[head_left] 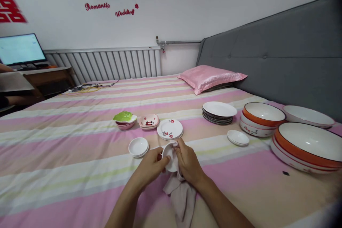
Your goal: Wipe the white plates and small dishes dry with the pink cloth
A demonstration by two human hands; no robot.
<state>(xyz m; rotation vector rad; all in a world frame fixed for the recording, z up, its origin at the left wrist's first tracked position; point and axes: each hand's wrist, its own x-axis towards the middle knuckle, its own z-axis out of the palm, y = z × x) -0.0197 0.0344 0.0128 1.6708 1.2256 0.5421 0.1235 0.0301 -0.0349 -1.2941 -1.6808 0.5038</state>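
My left hand (153, 165) is closed on the left rim of a small white dish (171, 162), its thumb on the inside. At the dish's right side, my right hand (188, 160) pinches a greyish-pink cloth (183, 197) against the rim. The rest of the cloth hangs down between my forearms. Just beyond my hands lie white plates with red flowers (170, 128). To the left sits a short stack of small white dishes (138, 146). Behind that are a green leaf-shaped dish (123, 116) on pink ones and pink square dishes with a cartoon print (149, 121).
On the right stand stacked plates (219, 109), small oval white dishes (237, 137), orange-rimmed bowls (263, 114), larger bowls (307, 146) and a wide dish (308, 115). A pink pillow (211, 76) lies by the grey headboard (280, 50). Cables (93, 86) lie on the striped bed's far left.
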